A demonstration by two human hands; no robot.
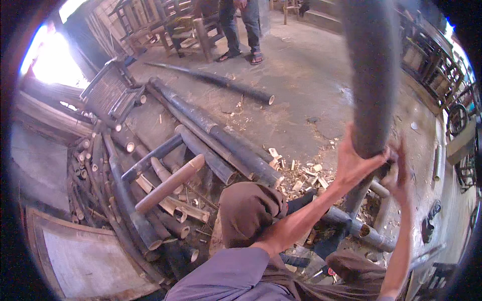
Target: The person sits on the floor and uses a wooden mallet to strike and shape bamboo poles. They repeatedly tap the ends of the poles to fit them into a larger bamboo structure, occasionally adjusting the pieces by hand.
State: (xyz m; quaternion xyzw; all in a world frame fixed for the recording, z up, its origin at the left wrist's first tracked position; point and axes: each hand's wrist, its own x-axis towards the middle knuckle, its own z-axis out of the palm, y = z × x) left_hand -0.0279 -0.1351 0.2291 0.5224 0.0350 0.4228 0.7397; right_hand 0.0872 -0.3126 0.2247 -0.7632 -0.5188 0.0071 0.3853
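Note:
A thick dark bamboo pole (372, 75) rises steeply in front of me and runs out past the top edge. My left hand (354, 163) is closed round it from the left, its thumb laid across the front. On the pole's right side is my right hand (400, 173), smeared by motion, so how its fingers lie does not show clearly. Below the hands the pole narrows in view toward a dark bamboo length (361, 231) lying crosswise with a hole cut near its end. Where the pole's foot rests is hidden.
Pale wood chips (311, 178) litter the floor. Long dark bamboo poles (216, 130) lie to the left, beside a stack of cut bamboo (93, 165). A framed panel (95, 261) leans at lower left. A person (241, 30) stands far off near bamboo chairs (173, 30). Sandals (430, 220) lie at right.

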